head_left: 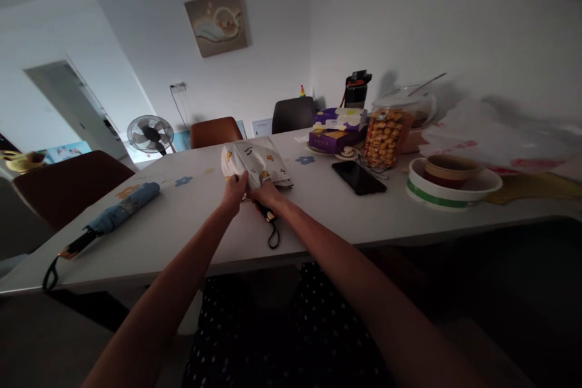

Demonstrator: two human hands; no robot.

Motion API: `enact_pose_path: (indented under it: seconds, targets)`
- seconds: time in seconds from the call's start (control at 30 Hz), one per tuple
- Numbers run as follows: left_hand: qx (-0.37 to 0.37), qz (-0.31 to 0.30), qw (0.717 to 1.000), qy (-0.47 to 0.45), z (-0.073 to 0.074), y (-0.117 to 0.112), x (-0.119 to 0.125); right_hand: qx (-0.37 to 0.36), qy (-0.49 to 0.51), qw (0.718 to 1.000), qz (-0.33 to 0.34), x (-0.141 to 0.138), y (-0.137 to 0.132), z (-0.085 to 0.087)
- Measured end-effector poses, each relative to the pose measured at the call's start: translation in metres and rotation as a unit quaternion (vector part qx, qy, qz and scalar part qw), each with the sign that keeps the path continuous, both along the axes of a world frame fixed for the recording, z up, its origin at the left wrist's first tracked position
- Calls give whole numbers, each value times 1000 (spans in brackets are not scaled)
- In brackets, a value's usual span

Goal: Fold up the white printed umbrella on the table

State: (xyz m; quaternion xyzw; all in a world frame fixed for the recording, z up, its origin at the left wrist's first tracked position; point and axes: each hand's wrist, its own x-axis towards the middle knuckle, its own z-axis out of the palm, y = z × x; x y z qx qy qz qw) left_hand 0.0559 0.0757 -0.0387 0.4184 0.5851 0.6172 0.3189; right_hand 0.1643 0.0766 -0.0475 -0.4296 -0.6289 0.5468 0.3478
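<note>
A white folding umbrella [260, 157] with small yellow and dark prints lies on the table, its cloth loose and partly gathered. Its dark handle with a wrist loop points towards me. My left hand [234, 193] pinches the cloth at the near left edge. My right hand [267, 195] is closed around the umbrella near the top of the handle, its fingers partly hidden by the cloth. To the left lies a blue folding umbrella [127, 208], rolled up, with a black handle and loop.
On the right of the white table [182, 242] are a black phone [359, 177], a clear jar of round snacks [386, 139], purple boxes [334, 138], a black bottle [356, 92], stacked paper bowls [450, 188] and a plastic bag [482, 133]. Chairs stand behind; a fan [151, 133] is farther back.
</note>
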Motion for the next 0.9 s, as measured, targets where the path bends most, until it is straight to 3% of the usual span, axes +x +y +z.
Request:
enact_pose_path:
  seconds: [0.17,0.37,0.53,0.67,0.77,0.9]
  targets:
    - [-16,-36,990,-134,6,7,4,15,-4,999,41,-2,1,-5]
    - [-13,-67,949,-307,5,13,-5,40,-14,995,93,0,-2,-7]
    - [-25,-80,940,-330,11,6,-4,-39,-1,994,97,-2,0,-9]
    - [-40,-111,935,-333,18,2,-6,-108,76,978,158,-5,2,-9]
    - [-79,-149,938,-304,18,1,-12,-84,122,971,188,-4,-1,-6]
    - [-95,-156,948,-262,11,3,-18,-36,107,982,152,1,-8,-2]
